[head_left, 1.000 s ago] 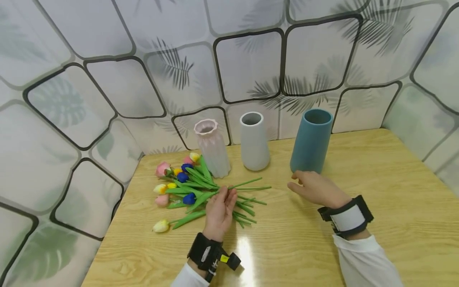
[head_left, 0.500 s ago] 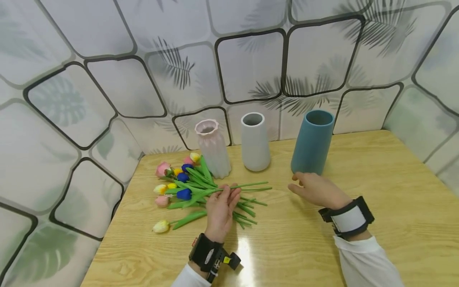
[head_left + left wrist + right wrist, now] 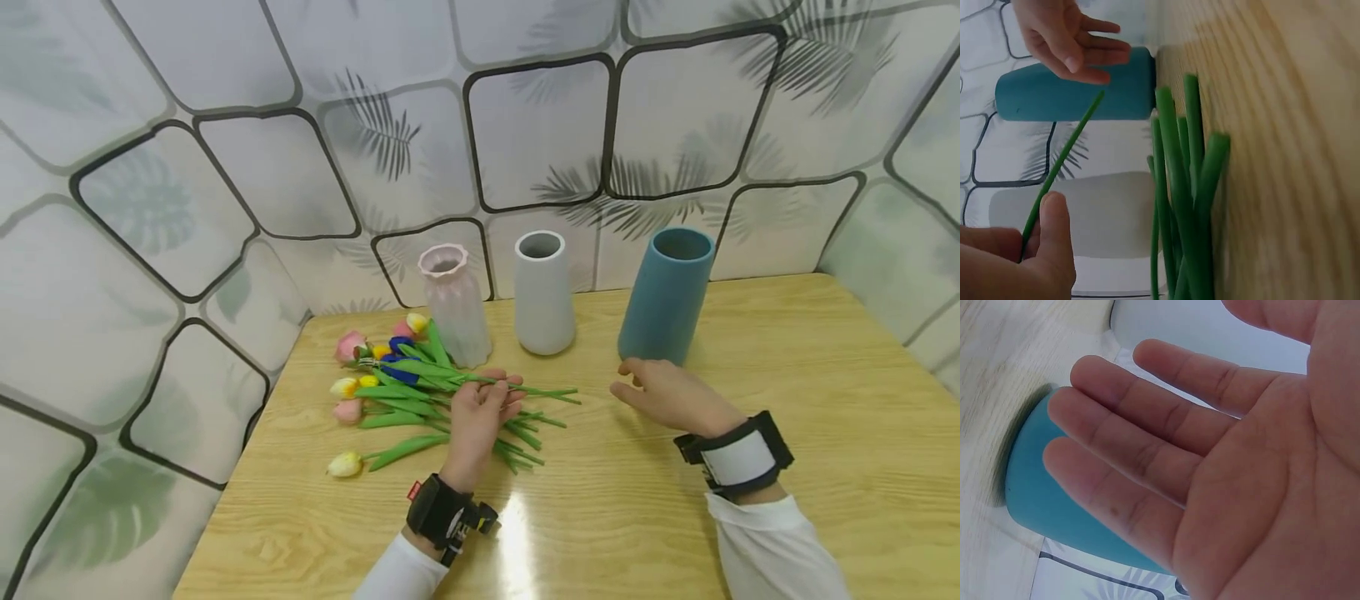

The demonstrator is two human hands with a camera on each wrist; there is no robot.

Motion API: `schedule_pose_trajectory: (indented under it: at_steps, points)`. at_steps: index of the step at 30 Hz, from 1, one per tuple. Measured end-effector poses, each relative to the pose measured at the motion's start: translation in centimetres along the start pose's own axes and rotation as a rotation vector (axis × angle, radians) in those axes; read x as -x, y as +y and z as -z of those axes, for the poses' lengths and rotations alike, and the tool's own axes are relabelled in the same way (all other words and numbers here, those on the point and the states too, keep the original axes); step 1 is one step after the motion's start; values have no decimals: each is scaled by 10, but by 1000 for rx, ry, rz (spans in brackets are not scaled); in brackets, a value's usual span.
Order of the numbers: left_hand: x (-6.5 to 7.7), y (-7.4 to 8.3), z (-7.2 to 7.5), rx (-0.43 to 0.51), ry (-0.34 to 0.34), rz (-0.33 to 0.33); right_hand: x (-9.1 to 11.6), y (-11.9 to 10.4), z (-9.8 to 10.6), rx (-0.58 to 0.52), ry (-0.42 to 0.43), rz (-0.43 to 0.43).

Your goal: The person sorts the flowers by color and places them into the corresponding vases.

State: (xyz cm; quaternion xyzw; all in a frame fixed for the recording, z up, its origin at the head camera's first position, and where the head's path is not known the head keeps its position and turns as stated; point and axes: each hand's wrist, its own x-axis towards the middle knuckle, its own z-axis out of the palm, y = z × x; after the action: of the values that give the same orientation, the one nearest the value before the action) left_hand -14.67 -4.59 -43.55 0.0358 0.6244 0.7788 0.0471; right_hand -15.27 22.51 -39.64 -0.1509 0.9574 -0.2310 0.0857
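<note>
My left hand pinches the green stem of a blue artificial tulip. In the left wrist view that stem slants up from thumb and fingertips, apart from the other stems on the table. Beneath the hand lie more tulips, pink, yellow, white and blue, heads to the left. My right hand holds nothing and hovers by the base of a teal vase. Its fingers are relaxed and nearly straight in the right wrist view.
A ribbed pale pink vase stands behind the flowers, with a white vase to its right. The wooden table meets a patterned backdrop at the back and sides.
My left hand has lifted the blue tulip off the pile and moved it away from me, turning as it goes. The right hand has stayed put; the view has shifted slightly.
</note>
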Motion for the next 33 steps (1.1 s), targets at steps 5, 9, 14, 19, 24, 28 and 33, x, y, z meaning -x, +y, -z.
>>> schedule_pose_trajectory:
  at_steps: [5,9,14,19,24,28,33]
  points:
    - [0,0,-2,-101,-42,-97,2,1,3,-10,-1,14]
    - [-2,-1,-2,-187,-74,-213,4,5,9,-17,35,18]
    - [-2,5,-7,-278,-94,-367,11,20,15,-39,43,7]
    - [-1,16,-20,-419,-96,-517,18,41,26,-54,-8,-111]
    - [-3,18,-36,-567,-135,-655,19,62,37,-135,80,-269]
    - [-7,15,-50,-532,-177,-836,10,71,32,-306,257,-277]
    - [-11,21,-77,-486,-207,-993,-6,71,14,-493,415,-209]
